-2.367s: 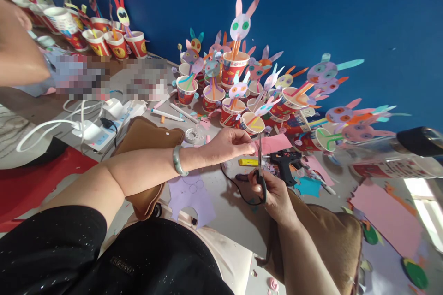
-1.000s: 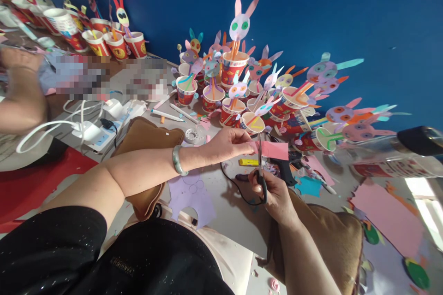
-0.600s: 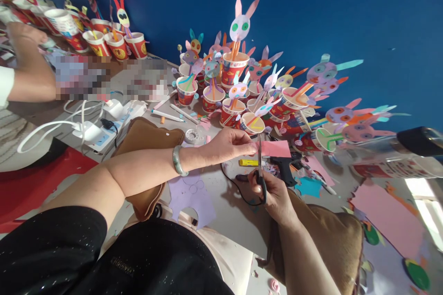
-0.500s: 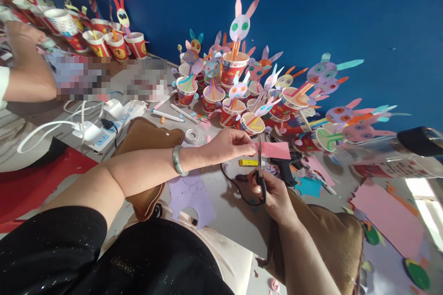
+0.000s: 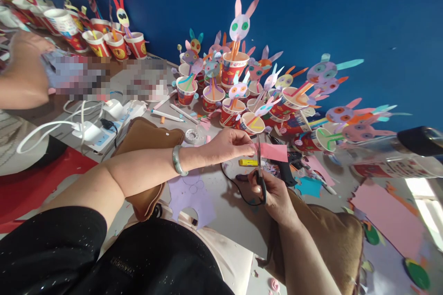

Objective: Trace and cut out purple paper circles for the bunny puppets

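Observation:
A small piece of pink paper [image 5: 274,151] is pinched between the thumb and fingers of my left hand [image 5: 230,145], above the table. My right hand [image 5: 272,191] is closed round the black handles of a pair of scissors [image 5: 259,159]. The blades point away from me and cross the paper just beyond my left fingertips. Below the paper lie a yellow glue stick [image 5: 248,162] and a black glue gun [image 5: 286,170]. A purple sheet [image 5: 192,198] with a cut-out edge and drawn circles rests near my left forearm.
Paper cups [image 5: 232,111] with paper rabbit heads crowd the back by the blue wall. At left are a power strip [image 5: 107,136] with cables and another person's arm [image 5: 24,69]. Brown cushions [image 5: 321,235] lie under my forearms. A clear bottle [image 5: 391,156] stands at right.
The pink paper and scissor blades have shifted very slightly left. My hands stay almost in place. The other person's arm at left has moved a little.

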### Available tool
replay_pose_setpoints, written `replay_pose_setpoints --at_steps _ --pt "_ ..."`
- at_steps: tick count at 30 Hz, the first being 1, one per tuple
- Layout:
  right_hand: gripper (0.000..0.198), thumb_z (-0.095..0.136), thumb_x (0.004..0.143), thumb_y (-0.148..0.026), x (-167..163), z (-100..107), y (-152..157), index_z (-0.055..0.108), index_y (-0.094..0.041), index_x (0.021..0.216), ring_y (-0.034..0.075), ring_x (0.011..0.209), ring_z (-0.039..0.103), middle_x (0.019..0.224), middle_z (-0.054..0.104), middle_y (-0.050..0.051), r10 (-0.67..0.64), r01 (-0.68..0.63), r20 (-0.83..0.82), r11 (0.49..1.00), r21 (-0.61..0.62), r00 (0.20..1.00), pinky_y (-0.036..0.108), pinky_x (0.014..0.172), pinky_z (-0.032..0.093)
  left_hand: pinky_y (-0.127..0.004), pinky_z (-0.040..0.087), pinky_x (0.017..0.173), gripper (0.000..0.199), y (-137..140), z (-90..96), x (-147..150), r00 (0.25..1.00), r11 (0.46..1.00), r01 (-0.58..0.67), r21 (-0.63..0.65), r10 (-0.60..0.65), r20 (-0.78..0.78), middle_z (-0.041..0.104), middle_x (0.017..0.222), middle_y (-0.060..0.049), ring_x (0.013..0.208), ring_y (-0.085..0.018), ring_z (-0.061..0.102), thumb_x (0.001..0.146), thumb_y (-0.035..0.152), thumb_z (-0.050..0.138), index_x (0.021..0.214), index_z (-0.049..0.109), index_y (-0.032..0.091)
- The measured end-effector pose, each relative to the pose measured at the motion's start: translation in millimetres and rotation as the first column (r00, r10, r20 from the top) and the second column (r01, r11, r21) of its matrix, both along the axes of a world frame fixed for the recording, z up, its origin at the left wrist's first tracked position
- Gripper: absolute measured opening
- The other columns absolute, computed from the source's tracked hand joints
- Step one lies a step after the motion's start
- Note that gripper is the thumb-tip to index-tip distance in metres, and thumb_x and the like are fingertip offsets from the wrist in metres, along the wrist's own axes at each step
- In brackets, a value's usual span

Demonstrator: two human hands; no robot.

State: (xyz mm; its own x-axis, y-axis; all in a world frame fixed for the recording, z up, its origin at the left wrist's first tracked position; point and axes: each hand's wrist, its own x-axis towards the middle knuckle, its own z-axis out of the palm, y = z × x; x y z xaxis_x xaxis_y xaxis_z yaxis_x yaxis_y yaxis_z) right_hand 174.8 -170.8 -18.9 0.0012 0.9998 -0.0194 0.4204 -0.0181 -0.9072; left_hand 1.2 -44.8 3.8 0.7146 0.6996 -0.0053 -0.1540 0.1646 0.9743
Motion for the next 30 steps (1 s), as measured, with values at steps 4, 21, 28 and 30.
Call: replay_pose_setpoints --at_steps 4,21,28,30 --pt "0.060 0.067 0.072 -0.077 -0.1 0.6 0.2 0.055 -0.019 0.064 0.013 0.059 0.041 0.062 0.049 -0.001 0.001 -0.001 -0.010 1.000 -0.006 1.000 0.027 0.054 0.036 -0.021 0.037 0.061 0.017 -0.2 0.1 0.1 1.000 1.000 -0.004 0.001 0.004 0.006 0.058 0.067 0.001 0.064 -0.007 0.050 0.074 0.025 0.071 0.069 0.060 0.012" --pt "0.060 0.066 0.072 -0.079 0.3 0.4 0.3 0.055 -0.020 0.064 0.014 0.059 0.042 0.064 0.050 0.000 0.018 -0.018 -0.002 1.000 0.003 1.000 0.027 0.053 0.036 -0.021 0.038 0.062 0.022 -0.2 -2.6 1.5 0.998 0.999 -0.010 -0.043 0.012 0.059 0.055 0.066 0.002 0.064 -0.006 0.049 0.074 0.026 0.075 0.069 0.058 0.012" --pt "0.064 0.063 0.070 -0.083 -0.7 2.7 0.2 0.052 -0.020 0.063 0.014 0.060 0.042 0.064 0.050 0.000 0.052 -0.052 -0.009 0.999 -0.006 0.999 0.028 0.055 0.038 -0.021 0.041 0.063 0.023 -0.3 -3.4 1.4 0.998 0.997 0.014 -0.074 -0.010 0.058 0.057 0.066 0.003 0.063 -0.006 0.051 0.072 0.027 0.078 0.071 0.060 0.012" --pt "0.064 0.063 0.070 -0.082 -0.3 2.2 0.2 0.051 -0.020 0.063 0.014 0.060 0.041 0.064 0.050 0.000 0.058 -0.058 -0.016 0.998 -0.005 0.998 0.028 0.055 0.038 -0.021 0.041 0.063 0.023 -0.6 -2.9 1.3 0.999 0.997 0.012 -0.077 -0.008 0.054 0.057 0.066 0.003 0.063 -0.006 0.052 0.073 0.026 0.078 0.071 0.060 0.012"
